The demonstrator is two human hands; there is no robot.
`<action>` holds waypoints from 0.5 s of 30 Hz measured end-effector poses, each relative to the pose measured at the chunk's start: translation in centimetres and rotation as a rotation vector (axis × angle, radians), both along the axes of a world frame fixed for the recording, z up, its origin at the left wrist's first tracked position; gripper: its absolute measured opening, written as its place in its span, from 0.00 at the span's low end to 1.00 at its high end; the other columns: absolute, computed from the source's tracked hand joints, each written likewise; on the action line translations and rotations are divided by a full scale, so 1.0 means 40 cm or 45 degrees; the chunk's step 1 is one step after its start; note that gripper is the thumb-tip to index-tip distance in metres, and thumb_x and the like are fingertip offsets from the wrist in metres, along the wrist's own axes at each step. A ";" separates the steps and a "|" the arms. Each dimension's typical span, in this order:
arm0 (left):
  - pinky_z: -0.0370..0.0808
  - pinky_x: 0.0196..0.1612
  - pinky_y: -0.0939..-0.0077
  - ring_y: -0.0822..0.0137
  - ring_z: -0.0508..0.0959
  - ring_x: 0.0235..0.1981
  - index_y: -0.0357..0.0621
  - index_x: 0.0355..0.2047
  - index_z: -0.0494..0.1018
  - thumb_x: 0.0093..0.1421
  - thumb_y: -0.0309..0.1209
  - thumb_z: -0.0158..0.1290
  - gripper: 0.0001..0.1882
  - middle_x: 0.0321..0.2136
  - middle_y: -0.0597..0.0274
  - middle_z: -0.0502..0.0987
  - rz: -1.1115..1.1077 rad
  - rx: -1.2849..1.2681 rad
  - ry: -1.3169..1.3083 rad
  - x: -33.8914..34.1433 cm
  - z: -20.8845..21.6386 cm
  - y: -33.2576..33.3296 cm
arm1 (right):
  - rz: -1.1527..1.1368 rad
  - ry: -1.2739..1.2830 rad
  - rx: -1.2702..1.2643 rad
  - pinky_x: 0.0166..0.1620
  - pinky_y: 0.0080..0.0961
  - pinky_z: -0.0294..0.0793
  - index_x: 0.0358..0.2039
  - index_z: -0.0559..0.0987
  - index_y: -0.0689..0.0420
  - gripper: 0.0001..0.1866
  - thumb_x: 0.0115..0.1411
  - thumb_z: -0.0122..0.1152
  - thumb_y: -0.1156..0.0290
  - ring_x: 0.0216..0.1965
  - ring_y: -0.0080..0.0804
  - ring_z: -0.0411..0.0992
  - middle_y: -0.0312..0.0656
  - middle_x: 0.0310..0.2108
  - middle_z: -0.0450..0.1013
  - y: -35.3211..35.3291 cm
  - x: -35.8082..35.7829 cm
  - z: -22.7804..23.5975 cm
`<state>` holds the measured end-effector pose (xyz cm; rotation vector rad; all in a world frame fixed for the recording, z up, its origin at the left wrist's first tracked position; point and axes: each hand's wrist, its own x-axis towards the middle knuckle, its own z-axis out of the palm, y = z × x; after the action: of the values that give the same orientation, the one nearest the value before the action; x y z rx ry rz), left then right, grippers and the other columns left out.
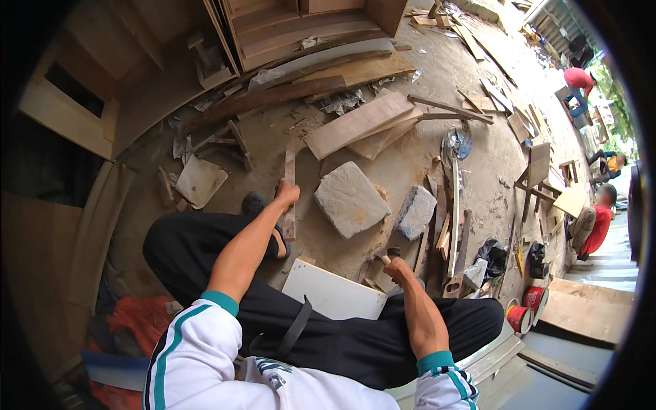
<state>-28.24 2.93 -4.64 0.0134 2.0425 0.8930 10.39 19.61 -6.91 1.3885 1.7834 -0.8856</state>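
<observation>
My left hand [288, 193] is closed around the middle of a narrow wooden strip [290, 222], which stands out above and below my fist. My right hand [399, 270] grips what looks like a hammer by its pale handle [387, 260]; its dark head is small and partly hidden. In front of me, between the two hands, lies a large grey stone block [352, 199]. A smaller stone block [415, 212] rests to its right. A white board or box [335, 290] sits between my legs, close to the right hand.
Wooden boards [359, 126] and long planks [273, 100] lie beyond the stones, near wooden cabinets [307, 20]. Scrap wood [444, 236], a black bag [492, 256] and red tins [521, 316] are on the right. Several people work farther right, one in a red shirt [600, 229].
</observation>
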 end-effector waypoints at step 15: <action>0.61 0.62 0.49 0.46 0.68 0.59 0.43 0.64 0.56 0.64 0.39 0.49 0.30 0.57 0.43 0.68 -0.537 -0.337 0.864 -0.263 -0.125 0.046 | 0.087 -0.027 -0.031 0.25 0.37 0.74 0.33 0.80 0.70 0.17 0.54 0.51 0.69 0.22 0.41 0.77 0.51 0.23 0.77 -0.003 -0.034 -0.002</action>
<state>-38.74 4.78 -9.63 0.6557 2.6228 0.3642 9.02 19.51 -6.99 1.3093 1.7873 -0.8508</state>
